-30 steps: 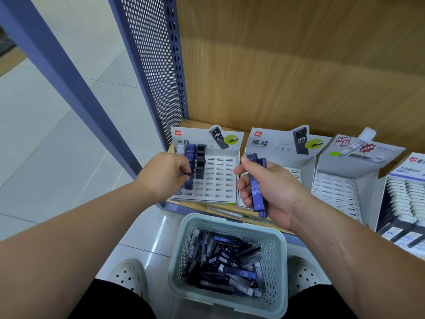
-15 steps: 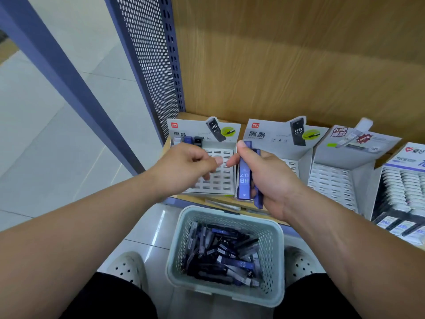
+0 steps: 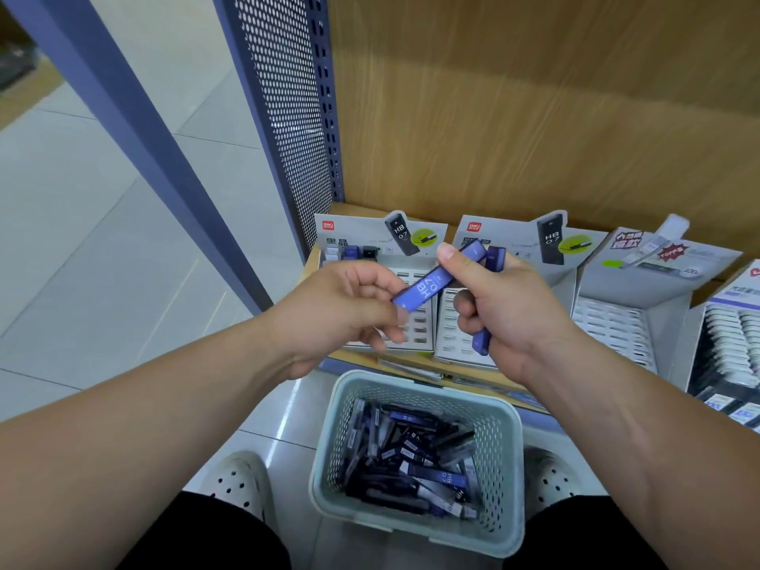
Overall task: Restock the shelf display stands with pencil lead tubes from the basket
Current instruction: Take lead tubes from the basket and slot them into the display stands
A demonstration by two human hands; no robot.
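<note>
- Blue HB 0.7 lead tube (image 3: 432, 283): tilted in the air in front of the left display stand (image 3: 357, 236). Your right hand (image 3: 514, 310) pinches its upper part between thumb and forefinger.
- Second blue lead tube (image 3: 495, 259): upright in the same hand, wrapped by your remaining curled fingers, with both ends showing.
- Left hand (image 3: 337, 314): fingers curled, tips at the tilted tube's lower end. You cannot tell whether they pinch it or only touch it.
- Left display stand: sits on the wooden shelf (image 3: 357, 362), beside the perforated side panel (image 3: 288, 117). Its back row holds three tubes (image 3: 351, 253), white, blue and black.
- Second display stand (image 3: 510, 236): just beside the first, partly behind your right hand.
- Third display stand (image 3: 641, 290) and fourth display stand (image 3: 732, 335): further right. The fourth holds rows of white tubes.
- Basket (image 3: 510, 466): pale green, on the floor below the shelf edge, between your two white perforated shoes (image 3: 238, 479). It holds a loose pile of dark and blue tubes (image 3: 411, 458).
</note>
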